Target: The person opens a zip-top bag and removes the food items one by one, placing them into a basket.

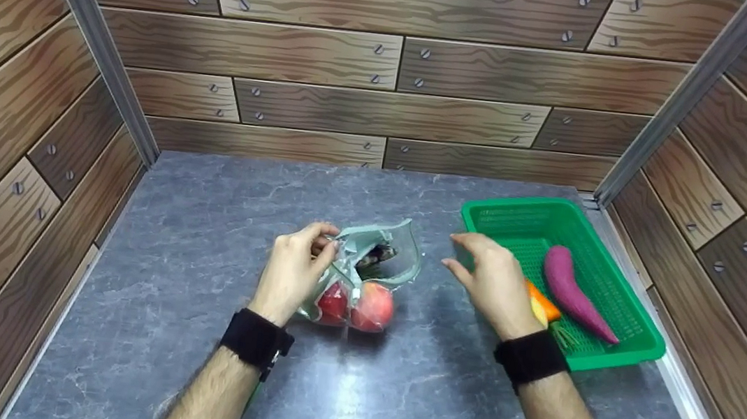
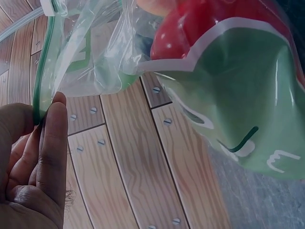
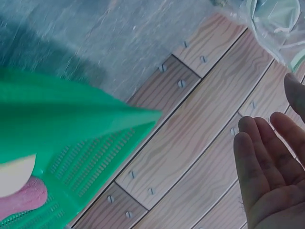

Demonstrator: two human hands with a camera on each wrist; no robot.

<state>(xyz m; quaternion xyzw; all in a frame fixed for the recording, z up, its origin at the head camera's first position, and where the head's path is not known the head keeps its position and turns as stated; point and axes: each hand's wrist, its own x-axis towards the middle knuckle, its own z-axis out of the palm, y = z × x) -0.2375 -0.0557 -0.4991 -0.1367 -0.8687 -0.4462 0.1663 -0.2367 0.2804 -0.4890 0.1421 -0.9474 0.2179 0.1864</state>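
My left hand (image 1: pixel 297 264) pinches the green-edged rim of a clear zip bag (image 1: pixel 409 263) between thumb and fingers, as the left wrist view also shows. Inside the bag lie a red fruit or vegetable (image 1: pixel 332 303), a peach-coloured round fruit (image 1: pixel 373 306) and a dark item (image 1: pixel 376 255) too blurred to name. The bag's mouth gapes upward. To its right my right hand (image 1: pixel 495 280) hovers with thumb and fingers apart, holding nothing, beside the near left part of a green basket (image 1: pixel 650 339). The right wrist view shows that palm bare.
In the basket lie a purple sweet potato (image 1: pixel 571 292), an orange carrot (image 1: pixel 543 303) with green tops and a yellowish piece (image 1: pixel 538 311), partly behind my right wrist. Wood-patterned walls (image 1: pixel 390 64) enclose the grey table (image 1: pixel 221 192) at the back and both sides.
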